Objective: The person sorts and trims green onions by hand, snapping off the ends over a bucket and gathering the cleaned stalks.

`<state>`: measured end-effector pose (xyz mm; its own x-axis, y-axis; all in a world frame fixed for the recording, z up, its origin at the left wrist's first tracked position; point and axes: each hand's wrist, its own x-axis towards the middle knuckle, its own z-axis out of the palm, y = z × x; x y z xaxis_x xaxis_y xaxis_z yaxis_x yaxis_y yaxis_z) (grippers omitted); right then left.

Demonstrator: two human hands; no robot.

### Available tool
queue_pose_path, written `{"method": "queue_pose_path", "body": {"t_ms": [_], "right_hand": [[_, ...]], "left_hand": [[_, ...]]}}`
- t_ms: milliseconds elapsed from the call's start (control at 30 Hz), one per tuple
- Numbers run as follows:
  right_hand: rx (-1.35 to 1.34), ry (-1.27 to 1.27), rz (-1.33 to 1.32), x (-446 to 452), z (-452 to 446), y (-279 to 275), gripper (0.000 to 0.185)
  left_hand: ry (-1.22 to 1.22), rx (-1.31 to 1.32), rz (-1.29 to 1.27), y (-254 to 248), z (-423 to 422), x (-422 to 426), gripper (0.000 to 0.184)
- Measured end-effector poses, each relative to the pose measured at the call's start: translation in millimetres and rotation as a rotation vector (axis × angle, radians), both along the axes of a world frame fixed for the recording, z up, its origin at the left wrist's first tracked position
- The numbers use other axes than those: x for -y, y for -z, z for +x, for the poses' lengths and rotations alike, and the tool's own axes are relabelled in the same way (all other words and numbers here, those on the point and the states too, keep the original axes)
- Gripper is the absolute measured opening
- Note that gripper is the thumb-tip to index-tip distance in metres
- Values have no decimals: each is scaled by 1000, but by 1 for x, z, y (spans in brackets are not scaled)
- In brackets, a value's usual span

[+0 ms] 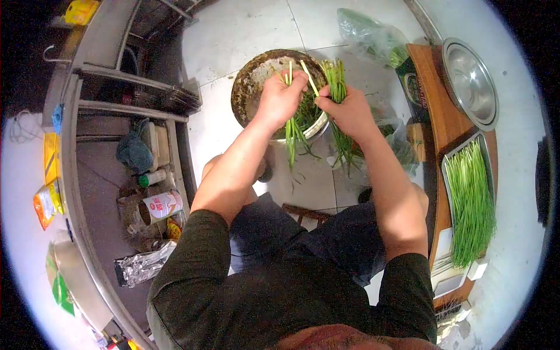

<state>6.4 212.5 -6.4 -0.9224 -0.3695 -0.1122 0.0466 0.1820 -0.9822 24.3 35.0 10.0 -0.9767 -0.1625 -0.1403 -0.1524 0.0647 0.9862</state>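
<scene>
My left hand [279, 104] is closed on a few chives [295, 140], their pale ends sticking up above the fingers and their green leaves hanging below. Beside it, my right hand [353, 115] grips a thicker bunch of chives [334, 80]. One pale stalk [310, 79] slants up from the fingertips of my right hand toward my left hand. Both hands are over a round, stained basin [248, 87] on the floor. More greens lie inside the basin, partly hidden by the hands.
At right, a wooden bench [436, 93] bears a steel bowl [471, 81] and a metal tray [448, 175] of neatly laid chives [471, 201]. A clear plastic bag [367, 35] lies beyond the basin. A shelf at left holds a can [164, 206] and a blue cloth [134, 150].
</scene>
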Motion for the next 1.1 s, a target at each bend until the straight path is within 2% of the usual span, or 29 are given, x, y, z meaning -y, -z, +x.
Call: {"method": "queue_pose_path", "body": {"t_ms": [67,200,300,367,433,500,667,800,900,1033,1067,1100], "right_hand": [[29,8,15,0,1,-4,30],[-28,-20,1,-1,-1,-2,30],[175,-5,-87,0,4,-18,15],[176,-3,-79,0,5,-23,15],[163,-5,-85,-1,4,-21,17],[135,-14,-106,-1,2,-13,21],[256,-53,-191,-6,-1,-11,14],[292,-22,-156,-5,-1,-14,14],[278,-61,-179,-6,-4,-8,15],[328,-59,-218,-6,-3,-8,16],[345,-53,-236,-5,-3,-8,17],[363,-46,-253,-5,-3,-8,17]], "left_hand": [[26,-22,2,1,-2,2,18],[52,-243,-122,-4,5,1,17],[64,-293,-176,-1,3,3,16],[51,-281,-220,0,2,4,16],[0,-221,-166,-1,0,5,16],[-85,-117,-7,-7,-4,4,17],[-315,-98,64,-13,-13,17,15],[-375,-73,107,-16,-14,22,17],[-302,-22,46,-17,-13,16,22],[-223,85,-391,-32,-5,13,28],[-254,-208,-535,-5,-11,18,29],[-193,-197,-516,-5,-10,18,29]]}}
